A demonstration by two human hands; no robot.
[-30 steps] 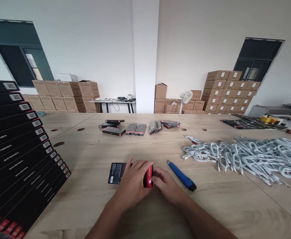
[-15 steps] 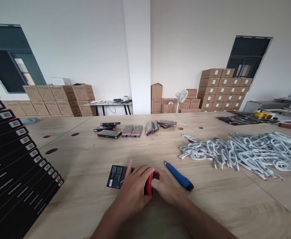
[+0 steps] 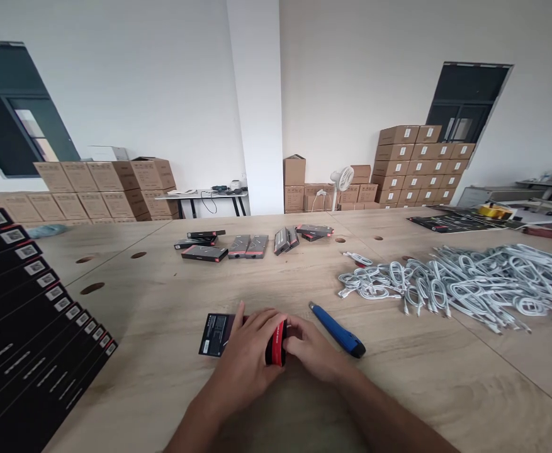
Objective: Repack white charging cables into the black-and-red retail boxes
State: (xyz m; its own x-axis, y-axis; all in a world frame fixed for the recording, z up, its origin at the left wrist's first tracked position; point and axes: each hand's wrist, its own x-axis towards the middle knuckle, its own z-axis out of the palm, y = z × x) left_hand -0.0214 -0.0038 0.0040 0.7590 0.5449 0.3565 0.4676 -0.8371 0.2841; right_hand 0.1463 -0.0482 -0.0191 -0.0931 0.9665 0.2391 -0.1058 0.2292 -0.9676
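The wooden table (image 3: 162, 314) bears small boxes (image 3: 204, 253), a blue knife (image 3: 336, 329) and looped white cables (image 3: 474, 294).

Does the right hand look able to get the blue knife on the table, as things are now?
Probably yes: the blue knife lies beside the right hand, with nothing visible between them. That hand is busy at the black-and-red box, so it would likely leave that first.

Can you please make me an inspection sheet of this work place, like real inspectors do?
Surface: wooden table, with round holes.
Job's things: black-and-red packaging, partly covered.
Clutter: blue cutter beside the right hand; small dark boxes farther back.
Hands: left hand has its fingers around the packaging; right hand is at its edge.
Cables: white coils heaped at the right.
Surroundings: brown cartons and white fan beyond the table.
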